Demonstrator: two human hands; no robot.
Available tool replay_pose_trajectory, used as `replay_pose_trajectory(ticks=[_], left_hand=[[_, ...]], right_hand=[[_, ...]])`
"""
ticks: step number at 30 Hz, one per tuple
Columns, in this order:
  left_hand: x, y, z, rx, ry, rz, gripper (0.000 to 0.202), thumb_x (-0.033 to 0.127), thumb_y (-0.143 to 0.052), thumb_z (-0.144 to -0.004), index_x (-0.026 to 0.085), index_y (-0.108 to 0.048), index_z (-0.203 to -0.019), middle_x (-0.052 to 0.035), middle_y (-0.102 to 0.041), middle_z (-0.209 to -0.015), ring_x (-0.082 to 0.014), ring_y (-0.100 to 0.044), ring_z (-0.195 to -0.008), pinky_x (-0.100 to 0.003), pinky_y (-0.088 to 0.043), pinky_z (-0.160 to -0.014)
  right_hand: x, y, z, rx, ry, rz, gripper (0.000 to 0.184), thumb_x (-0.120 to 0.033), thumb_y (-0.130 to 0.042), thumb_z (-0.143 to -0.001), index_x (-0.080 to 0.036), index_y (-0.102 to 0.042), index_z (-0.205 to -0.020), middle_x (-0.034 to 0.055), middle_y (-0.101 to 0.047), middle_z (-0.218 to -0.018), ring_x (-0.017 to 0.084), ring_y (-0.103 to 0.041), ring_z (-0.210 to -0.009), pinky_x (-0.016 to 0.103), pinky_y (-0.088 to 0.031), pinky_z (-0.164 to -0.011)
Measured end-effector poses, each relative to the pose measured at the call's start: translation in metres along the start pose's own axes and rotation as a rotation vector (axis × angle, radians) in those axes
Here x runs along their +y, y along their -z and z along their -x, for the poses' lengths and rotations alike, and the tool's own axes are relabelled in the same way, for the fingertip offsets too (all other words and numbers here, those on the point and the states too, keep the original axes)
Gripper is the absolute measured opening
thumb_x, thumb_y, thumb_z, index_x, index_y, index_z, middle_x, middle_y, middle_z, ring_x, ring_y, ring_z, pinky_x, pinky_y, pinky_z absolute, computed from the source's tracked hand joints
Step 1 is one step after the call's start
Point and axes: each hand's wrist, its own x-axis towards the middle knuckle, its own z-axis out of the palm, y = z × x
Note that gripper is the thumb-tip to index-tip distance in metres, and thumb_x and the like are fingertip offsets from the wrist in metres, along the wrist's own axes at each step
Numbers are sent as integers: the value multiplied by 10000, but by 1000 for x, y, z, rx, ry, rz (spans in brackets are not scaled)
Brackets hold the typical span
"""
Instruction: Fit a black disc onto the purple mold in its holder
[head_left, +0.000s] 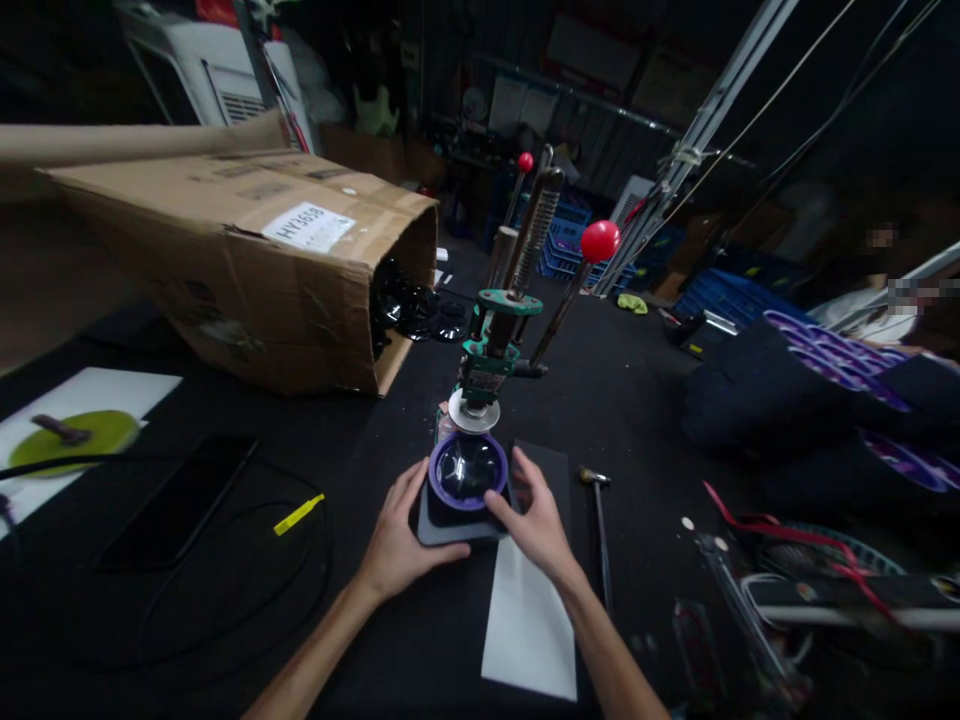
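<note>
The left hand (pixel 397 530) and right hand (pixel 534 510) lie spread and apart, either side of a purple-rimmed dome (pixel 469 470), with the press's white disc (pixel 474 411) just above, not down on it.

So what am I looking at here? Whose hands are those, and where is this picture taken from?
This one view comes from a camera worn on a person's head, looking down at their own bare hands. The left hand and right hand rest at either side of a round purple-rimmed piece with a clear dome. It sits on a dark pad below a green bench press with red-knobbed levers. The black work surface also holds a hammer, a white sheet, and a cardboard box on its side.
</note>
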Motion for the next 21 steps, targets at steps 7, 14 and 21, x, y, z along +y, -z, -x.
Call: replay_pose_trajectory(ticks=[7, 14, 21], left_hand=[[-23, -5, -76, 42, -69, -117, 1094, 633, -787, -576, 167, -350, -1463, -178, -436, -1456, -376, -434, -1299, -521, -349, -1095], [-26, -5, -78, 48, -86, -143, 1082, 637, -784, -578, 155, -362, -1450, -183, -444, -1451, -376, -437, -1302, -504, -347, -1094], [-27, -8, -77, 57, -83, -85, 1093, 655, -786, -560, 160, -367, -1439, -160, -438, -1457, -346, -429, -1321, -464, -338, -1112]], right_hand=[[-159, 72, -133, 476, 597, 216, 757, -531, -641, -828, -227, -354, -1459, 149, -422, -1446, 291, -538, -1214, 440, -513, -880], [-224, 105, -134, -64, 427, 148, 620, -589, -337, -942, -115, -658, -703, -17, -590, -621, 68, -596, -615, 280, -458, -604], [-79, 45, -10, -335, 882, 797, 270, -285, -615, -867, -212, -618, -607, 45, -570, -679, 179, -508, -668, 346, -438, -580]])
